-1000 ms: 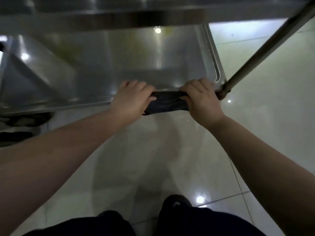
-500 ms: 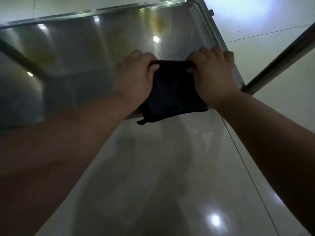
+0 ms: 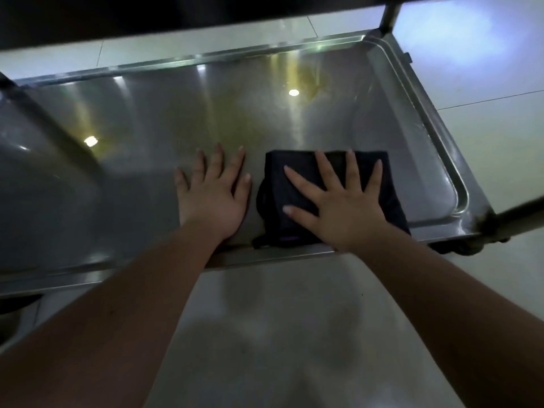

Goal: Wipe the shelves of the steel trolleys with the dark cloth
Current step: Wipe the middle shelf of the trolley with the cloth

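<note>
The steel trolley's lower shelf [image 3: 147,128] fills the upper half of the view, shiny with a raised rim. A folded dark cloth [image 3: 276,178] lies flat on the shelf near its front right. My right hand [image 3: 338,201] presses on the cloth, palm down, fingers spread and straight. Beside the cloth to the left, my left hand [image 3: 212,192] rests flat on the bare steel, fingers straight, not touching the cloth.
A dark upper shelf [image 3: 147,16] overhangs the top of the view. Steel trolley posts stand at the back right [image 3: 390,13] and front right [image 3: 524,216], with a caster [image 3: 459,248] below. Pale glossy floor tiles [image 3: 279,319] lie in front and to the right.
Both hands were gripping the folded cloth at the shelf's front edge. The cloth now lies flat on the shelf; my right hand presses it and my left hand has let go onto the steel.
</note>
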`<act>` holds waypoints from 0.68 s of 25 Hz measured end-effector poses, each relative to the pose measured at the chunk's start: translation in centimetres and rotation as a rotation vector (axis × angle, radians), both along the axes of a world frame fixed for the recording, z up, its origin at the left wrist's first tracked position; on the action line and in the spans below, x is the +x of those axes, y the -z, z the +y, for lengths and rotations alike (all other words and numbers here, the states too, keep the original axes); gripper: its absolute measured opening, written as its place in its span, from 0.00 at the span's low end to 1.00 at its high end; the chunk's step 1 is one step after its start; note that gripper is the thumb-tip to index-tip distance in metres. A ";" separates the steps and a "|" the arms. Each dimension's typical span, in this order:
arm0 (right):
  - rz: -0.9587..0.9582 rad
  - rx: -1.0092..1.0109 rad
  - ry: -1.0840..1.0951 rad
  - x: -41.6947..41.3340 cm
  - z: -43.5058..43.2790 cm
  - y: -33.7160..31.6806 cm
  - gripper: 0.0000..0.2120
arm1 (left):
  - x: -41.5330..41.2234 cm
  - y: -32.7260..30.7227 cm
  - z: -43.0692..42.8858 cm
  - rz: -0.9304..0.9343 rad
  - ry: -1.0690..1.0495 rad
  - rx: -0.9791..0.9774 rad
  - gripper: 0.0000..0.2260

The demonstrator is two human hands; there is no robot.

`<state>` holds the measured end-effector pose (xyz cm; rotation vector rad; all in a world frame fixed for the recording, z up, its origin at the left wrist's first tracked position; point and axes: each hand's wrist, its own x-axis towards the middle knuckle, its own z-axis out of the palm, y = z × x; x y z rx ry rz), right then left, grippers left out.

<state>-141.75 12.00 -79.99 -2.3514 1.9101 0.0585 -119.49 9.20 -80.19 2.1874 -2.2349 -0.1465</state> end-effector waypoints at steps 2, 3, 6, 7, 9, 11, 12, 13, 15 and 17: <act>0.017 -0.019 0.025 0.7 -4.9 -0.1 0.34 | 0.2 0.3 0.1 -0.001 -0.004 -0.008 0.26; 0.027 -0.014 0.047 1.1 -7.8 -0.3 0.34 | 0.3 0.3 0.2 0.004 -0.002 -0.013 0.26; 0.042 0.075 0.145 2.7 -14.7 -1.3 0.33 | 0.3 0.3 0.1 0.043 -0.011 -0.048 0.25; 0.051 0.094 0.166 3.0 -15.7 -1.6 0.33 | 0.3 0.2 0.0 0.052 -0.018 -0.048 0.25; 0.043 0.098 0.138 2.8 -15.3 -1.8 0.34 | 0.3 0.0 -0.1 0.043 -0.028 -0.039 0.25; 0.020 0.069 0.064 1.0 -11.9 -1.4 0.34 | 0.2 0.3 -0.1 0.017 -0.031 -0.043 0.26; 0.010 0.039 0.032 -0.1 -9.2 -1.1 0.34 | 0.3 0.3 -0.2 0.012 -0.030 -0.045 0.26; 0.004 0.004 -0.004 -1.0 -6.3 -1.0 0.33 | 0.3 0.4 -0.3 0.014 -0.028 -0.050 0.26; 0.022 -0.006 -0.074 -2.0 -1.0 -0.8 0.33 | 0.4 0.5 -0.4 0.022 -0.027 -0.060 0.26; 0.030 0.012 -0.088 -2.3 1.0 -0.6 0.32 | 0.3 0.6 -0.2 0.023 -0.026 -0.070 0.26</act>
